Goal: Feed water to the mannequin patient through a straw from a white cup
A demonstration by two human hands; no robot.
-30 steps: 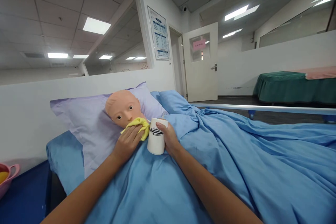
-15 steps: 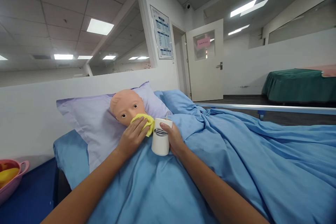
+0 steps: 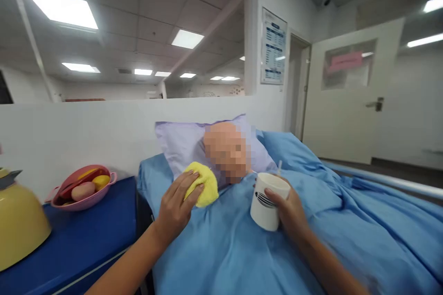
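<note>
A folded yellow cloth (image 3: 205,189) is gripped in my left hand (image 3: 176,203), over the bed and apart from the mannequin's head (image 3: 226,150). That head rests on a lilac pillow (image 3: 176,140), its features blurred by pixelation. My right hand (image 3: 290,207) is wrapped round a white mug (image 3: 265,214) with a black striped mark, tilted a little. A thin clear straw (image 3: 279,166) sticks up behind the mug's rim. Blue bedding (image 3: 238,253) spreads under both hands.
On the left, a dark blue cabinet top (image 3: 100,235) holds a pink basket (image 3: 83,203) of fruit and a yellow kettle-like jug (image 3: 20,226). A bed rail (image 3: 387,179) runs along the far right side. Behind stands a white door (image 3: 346,124), ajar.
The yellow cloth has come away from the mannequin's mouth, leftward with my left hand. The mug has moved away from the head too. My view has swung left, bringing the jug into sight.
</note>
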